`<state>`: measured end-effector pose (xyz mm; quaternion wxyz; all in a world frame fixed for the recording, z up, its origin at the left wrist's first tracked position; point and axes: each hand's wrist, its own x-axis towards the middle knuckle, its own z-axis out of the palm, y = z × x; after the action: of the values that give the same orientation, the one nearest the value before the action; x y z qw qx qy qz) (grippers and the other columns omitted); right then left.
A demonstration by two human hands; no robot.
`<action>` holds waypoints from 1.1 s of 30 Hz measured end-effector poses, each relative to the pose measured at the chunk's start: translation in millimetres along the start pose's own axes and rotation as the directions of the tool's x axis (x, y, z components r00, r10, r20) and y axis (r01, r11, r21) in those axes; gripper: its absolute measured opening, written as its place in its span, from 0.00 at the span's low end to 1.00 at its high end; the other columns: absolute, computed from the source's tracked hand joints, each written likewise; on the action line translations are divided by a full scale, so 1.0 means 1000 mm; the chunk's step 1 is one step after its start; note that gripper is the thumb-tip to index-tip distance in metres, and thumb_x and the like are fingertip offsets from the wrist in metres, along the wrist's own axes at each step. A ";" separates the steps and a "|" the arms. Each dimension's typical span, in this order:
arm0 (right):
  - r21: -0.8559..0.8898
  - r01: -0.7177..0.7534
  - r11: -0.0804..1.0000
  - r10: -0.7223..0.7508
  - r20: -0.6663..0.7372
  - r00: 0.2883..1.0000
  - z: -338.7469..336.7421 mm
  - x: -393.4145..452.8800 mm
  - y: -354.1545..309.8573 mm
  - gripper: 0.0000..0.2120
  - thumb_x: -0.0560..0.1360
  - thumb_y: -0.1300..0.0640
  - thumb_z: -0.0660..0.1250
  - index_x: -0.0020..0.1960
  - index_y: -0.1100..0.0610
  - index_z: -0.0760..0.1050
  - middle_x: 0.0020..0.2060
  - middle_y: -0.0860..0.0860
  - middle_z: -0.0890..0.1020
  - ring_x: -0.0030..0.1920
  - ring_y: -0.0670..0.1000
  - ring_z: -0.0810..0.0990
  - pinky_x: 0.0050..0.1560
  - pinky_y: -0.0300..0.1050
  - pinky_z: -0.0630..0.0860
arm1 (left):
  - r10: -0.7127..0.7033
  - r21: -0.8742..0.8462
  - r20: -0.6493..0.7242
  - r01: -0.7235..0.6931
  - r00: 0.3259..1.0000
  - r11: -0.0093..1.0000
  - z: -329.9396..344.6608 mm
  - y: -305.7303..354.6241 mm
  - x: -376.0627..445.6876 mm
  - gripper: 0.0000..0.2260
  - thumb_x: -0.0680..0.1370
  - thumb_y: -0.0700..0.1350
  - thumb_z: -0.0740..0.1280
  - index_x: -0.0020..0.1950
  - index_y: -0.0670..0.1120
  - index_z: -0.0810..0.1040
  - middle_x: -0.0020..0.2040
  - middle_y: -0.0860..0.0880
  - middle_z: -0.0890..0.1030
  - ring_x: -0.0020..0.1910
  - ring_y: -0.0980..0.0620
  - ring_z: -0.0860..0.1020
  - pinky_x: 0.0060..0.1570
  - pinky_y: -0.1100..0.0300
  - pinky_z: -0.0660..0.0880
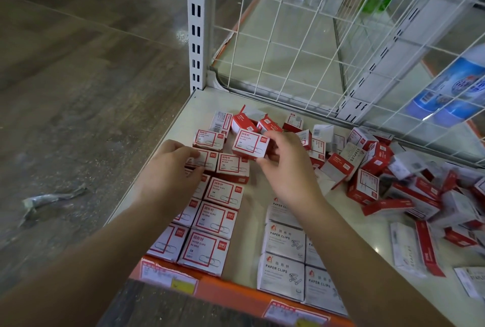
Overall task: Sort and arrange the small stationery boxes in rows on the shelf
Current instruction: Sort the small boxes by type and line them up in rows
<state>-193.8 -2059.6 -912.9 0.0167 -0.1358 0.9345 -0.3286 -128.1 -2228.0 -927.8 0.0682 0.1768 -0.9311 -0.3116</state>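
Nearest the camera runs the orange front lip (231,291) of the pale cream shelf (256,190), carrying price labels that are too blurred to read and cut off by the bottom edge. The shelf ends at its left rim beside the grey-brown wood-look floor (78,77), and a white wire grid panel (328,37) with a slotted white upright (196,24) closes its back. Bare shelf lies between the two tidy groups and just in front of the grid. A loose heap of red-and-white small cardboard boxes (393,182) spreads over the right side, running out of view. Two rows of red-framed white paper clip boxes (210,224) stand at the left, partly covered by the left forearm; white-and-grey paper clip boxes (286,240) sit to their right, partly under the right forearm. The left hand (170,171) rests with curled fingers pinching a box in the far end of the left row. The right hand (286,166) grips one red-framed paper clip box (250,144), lifted just above the rows' far end. A crumpled wrapper (49,200) lies on the floor.
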 end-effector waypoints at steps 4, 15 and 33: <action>-0.114 0.053 0.992 -0.052 0.015 0.999 0.001 0.004 -0.003 0.23 0.76 0.61 0.64 0.70 0.54 0.65 0.66 0.51 0.68 0.63 0.49 0.71 0.61 0.40 0.68 | 0.009 0.031 0.019 -0.010 1.000 0.999 -0.001 0.001 0.000 0.14 0.78 0.48 0.63 0.63 0.49 0.75 0.59 0.54 0.71 0.49 0.58 0.70 0.37 0.65 0.68; -0.054 0.018 0.998 -0.012 0.102 0.995 0.003 -0.002 0.000 0.18 0.76 0.57 0.66 0.65 0.53 0.71 0.62 0.49 0.71 0.61 0.48 0.72 0.61 0.42 0.70 | -0.002 0.029 0.008 0.002 1.000 1.000 -0.001 -0.001 -0.001 0.15 0.78 0.48 0.63 0.64 0.48 0.75 0.60 0.52 0.73 0.49 0.57 0.69 0.34 0.69 0.64; 0.041 -0.101 0.994 0.095 0.140 0.986 0.011 0.000 -0.005 0.17 0.76 0.55 0.65 0.64 0.52 0.71 0.58 0.48 0.72 0.58 0.50 0.74 0.55 0.41 0.71 | -0.203 -0.070 0.072 0.208 0.976 0.976 0.001 0.017 0.011 0.21 0.74 0.50 0.68 0.65 0.49 0.68 0.61 0.48 0.71 0.50 0.50 0.76 0.44 0.54 0.78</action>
<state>-191.8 -2069.8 -918.5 0.1008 -0.1117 0.9285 -0.3394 -143.0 -2219.0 -918.5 0.0121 0.2593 -0.8968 -0.3583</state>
